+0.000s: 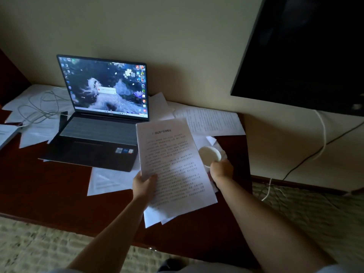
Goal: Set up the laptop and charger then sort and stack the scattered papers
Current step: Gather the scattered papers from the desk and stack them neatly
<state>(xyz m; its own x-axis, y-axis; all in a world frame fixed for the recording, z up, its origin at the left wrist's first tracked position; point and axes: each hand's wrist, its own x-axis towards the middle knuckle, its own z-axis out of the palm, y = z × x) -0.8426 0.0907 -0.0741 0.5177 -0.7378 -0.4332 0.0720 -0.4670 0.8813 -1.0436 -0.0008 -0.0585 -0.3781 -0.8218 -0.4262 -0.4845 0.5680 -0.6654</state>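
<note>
The laptop (102, 115) is sitting open and lit at the back of the counter (59, 190), against the wall, with a pale cable (39, 109) looping over the papers to its left, so that half of the job is looking done. The person is standing at the counter's front edge, working on the papers. The left hand (144, 184) is reaching forward with its arm nearly straight, and its grip is pinching the near left edge of a printed stack of papers (173, 164), thumb on top, lifting it clear of the loose sheets beneath. The right hand (221, 169) is stretching out beside the stack, its grip curling round the rim of a small white cup (209, 154); I would guess it is moving the cup so the sheets under it can be gathered. More sheets (212, 121) are lying spread behind the stack, under the laptop and to its left, all waiting to be sorted
</note>
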